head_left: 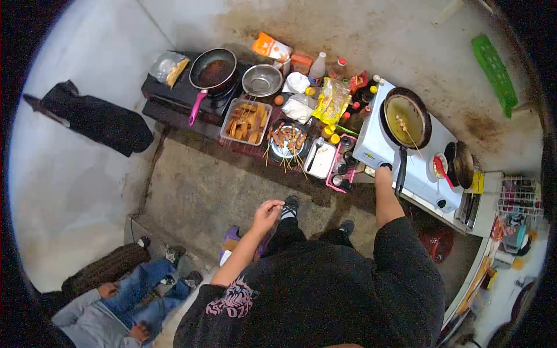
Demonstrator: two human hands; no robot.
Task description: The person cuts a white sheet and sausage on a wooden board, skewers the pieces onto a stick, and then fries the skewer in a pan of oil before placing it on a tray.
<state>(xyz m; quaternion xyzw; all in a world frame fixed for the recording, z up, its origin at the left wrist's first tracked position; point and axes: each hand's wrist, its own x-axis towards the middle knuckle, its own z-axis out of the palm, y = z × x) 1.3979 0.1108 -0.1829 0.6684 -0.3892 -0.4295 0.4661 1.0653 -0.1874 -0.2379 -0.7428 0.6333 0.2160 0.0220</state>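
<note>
My right hand (383,176) reaches to the front of the white gas stove (371,152), its fingers closed at a dark control knob (385,166). Just above that hand, a frying pan (426,124) with a black handle sits on the burner. Oil lies in it, and a skewer of food (401,123) rests in the oil with its stick over the rim. My left hand (267,214) hangs over the floor before the low counter, apart from everything. Its fingers are loosely bent and slightly apart, with nothing visible in them.
Along the counter stand a plate of skewers (284,152), a plastic tub of food (239,136), a white tray (326,165), bottles and a pink-handled pan (231,57). A bowl with a red spoon (443,171) is on the stove's right. Another person (125,310) sits lower left.
</note>
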